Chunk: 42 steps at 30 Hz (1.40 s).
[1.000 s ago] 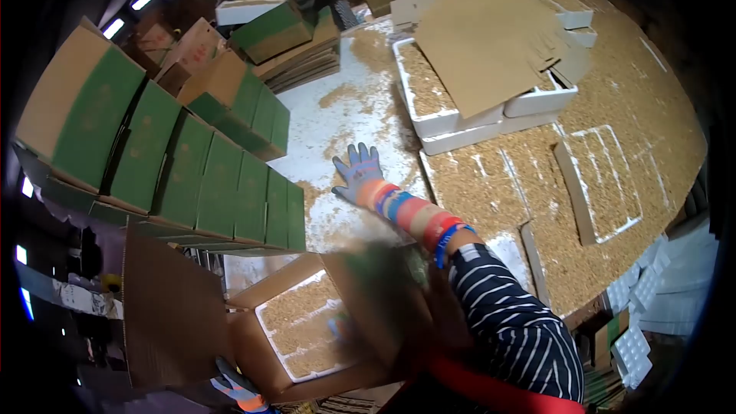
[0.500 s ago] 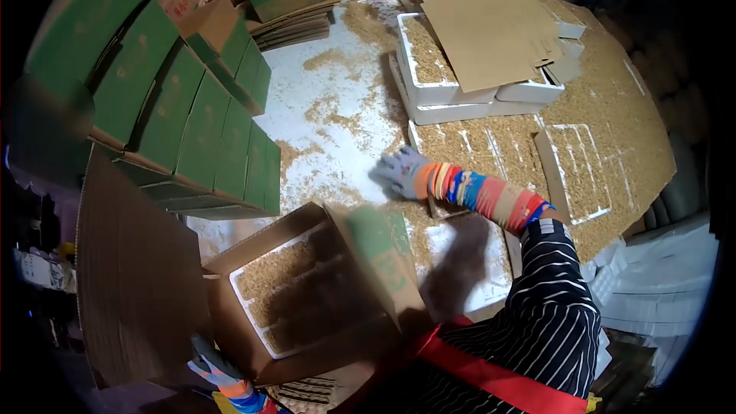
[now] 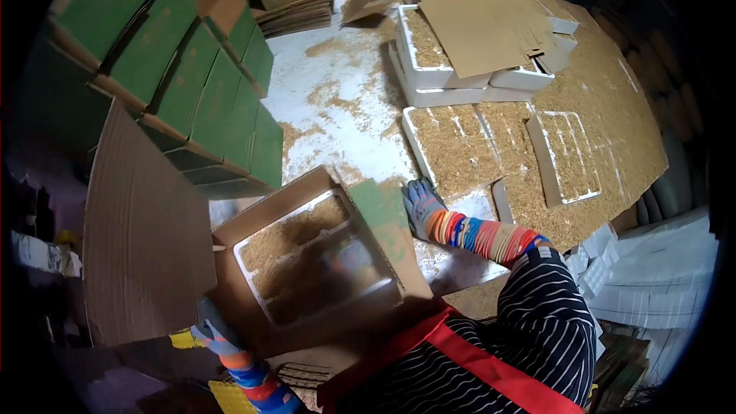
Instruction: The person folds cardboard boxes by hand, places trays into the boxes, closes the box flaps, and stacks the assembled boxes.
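Note:
My left hand, in a grey glove, is closed at the near left corner of an open cardboard box. Inside the box lies a white foam tray filled with brown, sawdust-like material, partly in shadow. My right hand, also gloved, has its fingers stretched out at the near left corner of another filled foam tray on the table. Whether those fingertips press on its rim I cannot tell. A green-printed box flap lies between the box and my right hand.
Green cardboard boxes are stacked at the left. Filled foam trays with flat cardboard sheets on top stand at the back of the table. A cardboard strip stands beside a white divider. Another person's hand shows at the top.
My right hand has come nearer to me and right, from the bare tabletop to the tray's corner. My left hand stays at the box. A bent cardboard piece now shows at the back.

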{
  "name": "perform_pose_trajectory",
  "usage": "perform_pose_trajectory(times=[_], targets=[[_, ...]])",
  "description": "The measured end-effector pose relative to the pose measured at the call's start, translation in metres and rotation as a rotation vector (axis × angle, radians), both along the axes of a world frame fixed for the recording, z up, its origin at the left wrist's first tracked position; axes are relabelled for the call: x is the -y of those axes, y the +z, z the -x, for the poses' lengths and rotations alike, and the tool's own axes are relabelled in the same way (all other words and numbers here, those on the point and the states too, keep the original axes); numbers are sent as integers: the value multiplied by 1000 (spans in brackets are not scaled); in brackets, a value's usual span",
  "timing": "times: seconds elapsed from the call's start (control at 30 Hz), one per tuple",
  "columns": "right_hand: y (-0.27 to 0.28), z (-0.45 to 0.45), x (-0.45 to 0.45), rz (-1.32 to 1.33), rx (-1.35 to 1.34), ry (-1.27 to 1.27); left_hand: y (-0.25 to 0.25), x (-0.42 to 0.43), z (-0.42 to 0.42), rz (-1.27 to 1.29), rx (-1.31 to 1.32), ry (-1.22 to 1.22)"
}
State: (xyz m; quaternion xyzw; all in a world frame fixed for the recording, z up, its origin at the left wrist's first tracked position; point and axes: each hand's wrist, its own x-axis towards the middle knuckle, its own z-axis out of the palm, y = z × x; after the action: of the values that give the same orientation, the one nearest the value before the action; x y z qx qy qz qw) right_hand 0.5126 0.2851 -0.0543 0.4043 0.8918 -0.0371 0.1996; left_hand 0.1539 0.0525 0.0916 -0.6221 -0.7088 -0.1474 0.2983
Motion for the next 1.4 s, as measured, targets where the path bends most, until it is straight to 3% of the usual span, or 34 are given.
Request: perform_pose_trajectory(times=[0.03, 0.07, 0.17, 0.2, 0.23, 0.27, 0.37, 0.43, 0.5, 0.53, 0.6, 0.7, 0.73, 0.77, 0.83, 0.87, 0.93, 1.03, 1.07, 1.17, 1.2, 1.27, 1.3, 1.37, 1.4], targets=[[-10, -4, 11, -45, -121, -36, -14, 7, 15, 9, -59, 54], [-23, -10, 19, -103, -242, -48, -31, 13, 30, 2, 167, 61], [-33, -19, 53, -277, -539, -103, -46, 21, 33, -10, 432, 116], [-21, -17, 64, -309, -606, -193, -31, 16, 21, 29, 231, 107], [-30, -24, 73, -354, -693, -203, -29, 13, 17, 43, 199, 97], [-34, -29, 71, -274, -689, -205, -26, 9, 13, 56, 166, 88], [-11, -30, 54, -193, -764, -190, -31, 13, 10, 33, 559, 40], [-24, -32, 37, 213, -1249, -699, -28, 10, 5, 20, 802, -11], [75, -6, 35, 375, -1679, -685, -12, 6, -3, 97, 520, -7], [126, 1, 40, 398, -1676, -628, -1, 4, -9, 100, 340, -37], [190, 12, 52, 503, -1673, -408, -5, 4, -9, 182, 589, 17], [216, 48, 52, 573, -1522, 213, -29, -1, -2, 70, 495, -81], [207, 57, 47, 421, -1431, 455, -36, -2, 1, -4, 384, -137], [210, 58, 52, 621, -1241, 293, -33, -2, 0, 59, 517, -81], [221, 61, 50, 531, -917, 425, -19, -2, -3, 100, 661, -54], [219, 62, 48, 452, -916, 483, -11, -4, -5, 79, 670, -86], [211, 65, 48, 295, -913, 594, 0, -15, -8, -127, 435, -317], [224, 70, 48, 142, -805, 564, -33, -9, -3, -169, 1305, -292], [226, 73, 46, 98, -824, 537, -41, -6, 0, -193, 1363, -275], [229, 94, 35, -66, -456, 656, -60, -2, 4, -307, 1526, -333], [226, 107, 35, -178, -180, 736, -61, -4, 3, -373, 1566, -425], [168, 128, 33, -20, 163, 757, -52, -6, 3, -324, 1119, -397], [174, 141, 34, 53, 279, 747, -26, -10, 3, -213, 633, -272], [212, 167, 33, 199, 452, 705, 4, -17, -9, -194, 638, -212], [204, 169, 21, 116, 297, 666, 13, -18, -22, -275, 1133, -287]])
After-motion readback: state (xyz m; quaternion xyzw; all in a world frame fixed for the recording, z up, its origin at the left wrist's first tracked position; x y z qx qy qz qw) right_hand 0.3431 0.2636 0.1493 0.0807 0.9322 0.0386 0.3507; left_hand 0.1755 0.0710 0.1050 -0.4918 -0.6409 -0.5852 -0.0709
